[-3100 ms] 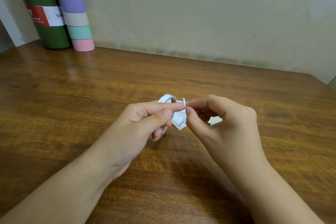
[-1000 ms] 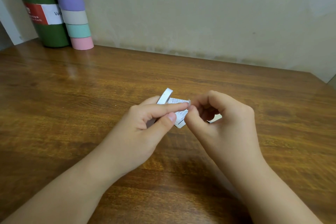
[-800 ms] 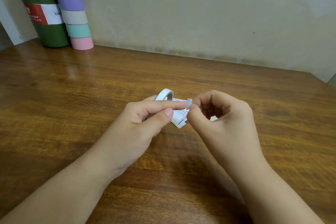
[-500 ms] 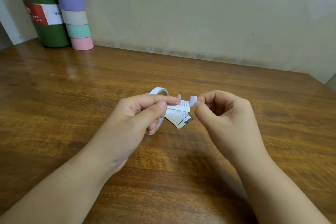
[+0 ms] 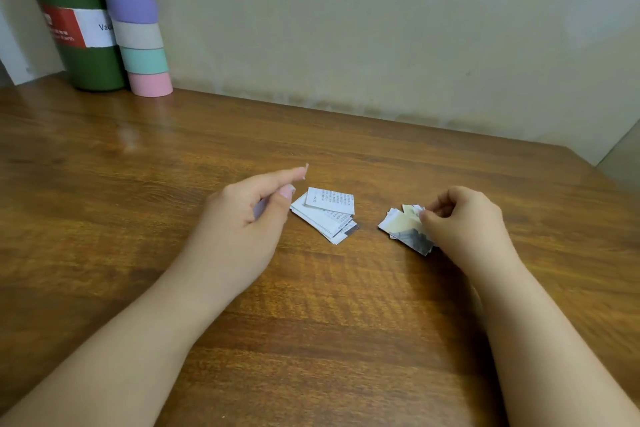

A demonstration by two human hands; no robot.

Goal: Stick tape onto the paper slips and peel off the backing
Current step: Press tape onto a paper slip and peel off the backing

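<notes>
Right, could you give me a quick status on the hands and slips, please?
Left hand curled, small white tape piece on index fingertip. Right hand pinching picture-printed paper slip pile. White text-printed slips stacked between, untouched. Nothing blocking.

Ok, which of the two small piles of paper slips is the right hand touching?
The picture-printed pile of paper slips, right of the white text-printed pile. The right hand has its fingertips on it; the text pile lies untouched between both hands.

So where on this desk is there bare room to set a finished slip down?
Bare wood lies between the printed slip stack and the wall, left of the left hand toward the green bottle, and between both forearms. It is crowded where the right hand grips the picture slips; only a narrow gap separates the piles.
</notes>
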